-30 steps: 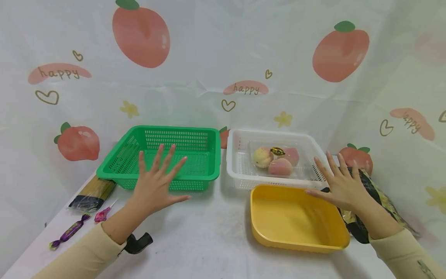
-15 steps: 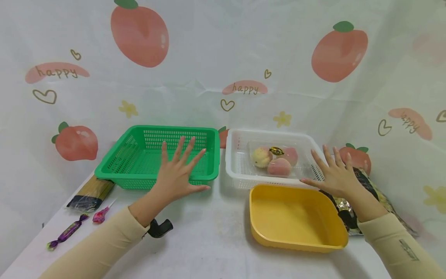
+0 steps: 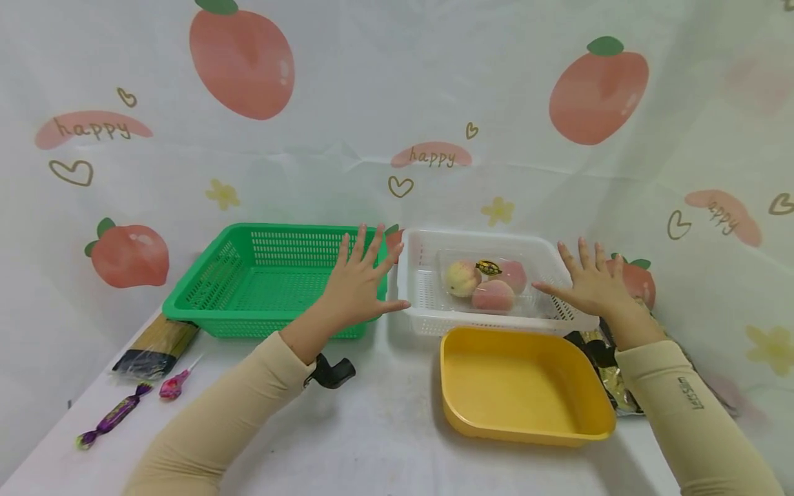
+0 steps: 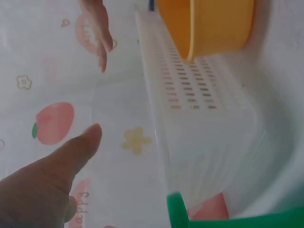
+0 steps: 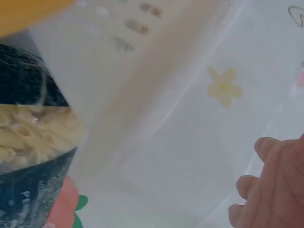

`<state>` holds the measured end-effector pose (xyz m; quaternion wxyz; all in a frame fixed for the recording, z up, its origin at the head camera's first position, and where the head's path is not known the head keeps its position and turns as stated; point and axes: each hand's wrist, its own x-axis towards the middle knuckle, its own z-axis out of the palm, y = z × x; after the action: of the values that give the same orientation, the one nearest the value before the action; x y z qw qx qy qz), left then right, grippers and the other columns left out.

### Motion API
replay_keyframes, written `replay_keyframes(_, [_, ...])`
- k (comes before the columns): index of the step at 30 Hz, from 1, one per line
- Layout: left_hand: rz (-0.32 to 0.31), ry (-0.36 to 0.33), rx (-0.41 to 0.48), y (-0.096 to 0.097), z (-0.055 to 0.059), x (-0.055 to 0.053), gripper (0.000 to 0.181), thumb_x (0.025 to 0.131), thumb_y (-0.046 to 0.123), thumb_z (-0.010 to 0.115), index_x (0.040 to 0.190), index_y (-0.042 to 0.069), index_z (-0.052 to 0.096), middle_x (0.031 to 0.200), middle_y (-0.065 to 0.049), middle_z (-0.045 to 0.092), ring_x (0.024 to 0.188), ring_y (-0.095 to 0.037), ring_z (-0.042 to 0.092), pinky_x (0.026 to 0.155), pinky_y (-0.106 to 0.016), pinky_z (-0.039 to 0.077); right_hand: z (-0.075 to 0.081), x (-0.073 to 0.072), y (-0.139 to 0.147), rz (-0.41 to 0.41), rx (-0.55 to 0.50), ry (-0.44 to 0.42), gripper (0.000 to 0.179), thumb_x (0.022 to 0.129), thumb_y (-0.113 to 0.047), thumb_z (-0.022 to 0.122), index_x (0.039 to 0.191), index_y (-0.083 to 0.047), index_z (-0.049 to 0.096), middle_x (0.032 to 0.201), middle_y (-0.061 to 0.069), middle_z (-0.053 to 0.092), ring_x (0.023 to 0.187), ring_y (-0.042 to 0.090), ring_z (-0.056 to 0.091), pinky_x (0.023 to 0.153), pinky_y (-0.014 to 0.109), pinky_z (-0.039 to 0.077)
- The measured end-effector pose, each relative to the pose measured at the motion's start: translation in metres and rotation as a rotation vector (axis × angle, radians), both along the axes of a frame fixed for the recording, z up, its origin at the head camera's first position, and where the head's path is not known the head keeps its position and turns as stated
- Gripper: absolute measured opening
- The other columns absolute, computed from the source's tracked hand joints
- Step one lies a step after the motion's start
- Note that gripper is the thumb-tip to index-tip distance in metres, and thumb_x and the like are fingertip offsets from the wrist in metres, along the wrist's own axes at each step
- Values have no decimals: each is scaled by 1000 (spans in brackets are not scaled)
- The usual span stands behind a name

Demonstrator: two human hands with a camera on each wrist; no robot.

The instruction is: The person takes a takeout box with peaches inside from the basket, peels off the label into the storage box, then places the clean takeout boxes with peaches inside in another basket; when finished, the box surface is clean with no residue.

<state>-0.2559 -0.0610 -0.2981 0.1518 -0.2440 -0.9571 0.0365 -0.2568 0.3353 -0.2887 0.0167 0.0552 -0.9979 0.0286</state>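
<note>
My left hand (image 3: 353, 286), fingers straight and spread, is raised over the right end of the green basket (image 3: 217, 314) and holds nothing. My right hand (image 3: 589, 282), also spread and bare of any object, hovers by the right end of the white basket (image 3: 422, 321). In that white basket lies a clear pack of peaches (image 3: 493, 296) with a dark label. A yellow bin (image 3: 527, 386) stands just in front of it, left of my right forearm. In the left wrist view, the thumb of my left hand (image 4: 52, 175) points toward the white basket's rim.
At the left lie a pack of dry noodles (image 3: 155, 346), a pink lollipop (image 3: 174, 386) and a purple wrapped candy (image 3: 114, 417). A pasta bag (image 5: 35, 135) lies at the right, partly behind my forearm. A printed cloth hangs behind the baskets.
My left hand has moved right and up, from the green basket's middle to its right end. My right hand has shifted slightly left and up. The containers stay put.
</note>
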Motion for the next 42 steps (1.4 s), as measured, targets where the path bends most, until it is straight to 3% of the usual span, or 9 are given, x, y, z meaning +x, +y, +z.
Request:
replay_keyframes(6, [-41, -91, 20, 23, 1, -17, 90, 82, 69, 49, 151, 22, 14, 156, -18, -7, 143, -39, -6, 116, -52, 6, 7, -17, 2, -38, -39, -7, 99, 84, -73, 34, 148, -13, -13, 148, 30, -21, 132, 53, -21, 100, 71, -16])
replay_keyframes(11, [-50, -174, 40, 42, 5, -32, 86, 87, 62, 49, 151, 18, 13, 156, -21, -5, 144, -37, -2, 117, -49, 6, 12, -31, -1, -80, -139, -46, 99, 85, -74, 29, 148, -10, -15, 146, 31, -24, 131, 54, -25, 98, 71, -19])
replay_keyframes(16, [-73, -243, 122, 61, 5, -46, 81, 89, 54, 52, 151, 15, 16, 156, -21, -2, 145, -34, 5, 118, -46, 7, 14, -46, -5, -118, -238, -114, 98, 86, -74, 22, 146, -8, -17, 144, 32, -26, 128, 56, -27, 97, 72, -19])
replay_keyframes(22, [-85, -510, 364, 79, 3, -57, 80, 90, 48, 55, 151, 17, 13, 156, -18, -8, 143, -37, 11, 115, -49, 18, 9, -58, 2, -136, -400, -184, 91, 92, -66, 18, 143, -2, -21, 143, 34, -26, 128, 57, -26, 97, 73, -17])
replay_keyframes(25, [-89, -627, 508, 86, -2, -64, 78, 91, 45, 54, 151, 14, 13, 156, -20, -3, 143, -37, 11, 114, -51, 20, 2, -60, 10, -138, -497, -224, 88, 95, -60, 21, 142, -2, -23, 145, 33, -24, 131, 55, -19, 102, 72, -7])
replay_keyframes(29, [-100, -781, 726, 94, -10, -70, 75, 92, 40, 53, 151, 12, 14, 157, -16, 6, 145, -31, 0, 115, -52, 14, -14, -61, 21, -160, -609, -277, 87, 95, -57, 31, 145, -7, -19, 149, 29, -18, 136, 52, -10, 106, 69, 5])
replay_keyframes(33, [-66, -936, 917, 103, -19, -73, 76, 92, 40, 54, 151, 18, 11, 158, -8, 8, 146, -29, 5, 114, -53, 16, -31, -61, 34, -167, -623, -264, 79, 96, -38, 45, 149, -9, -6, 150, 31, -7, 136, 54, -1, 106, 68, 10])
replay_keyframes(38, [16, -1023, 1073, 114, -31, -77, 88, 92, 41, 55, 150, 24, -8, 159, -5, -1, 145, -29, 7, 114, -53, 16, -45, -64, 42, -194, -698, -212, 74, 91, -4, 52, 149, -11, 7, 151, 29, 0, 137, 52, 3, 108, 65, 12])
replay_keyframes(42, [78, -1063, 1160, 119, -40, -80, 95, 92, 38, 55, 147, 24, -20, 157, -3, -13, 145, -29, 0, 115, -54, 12, -50, -65, 43, -185, -760, -180, 68, 90, 2, 50, 148, -7, 16, 154, 17, -2, 140, 45, -3, 111, 61, 10])
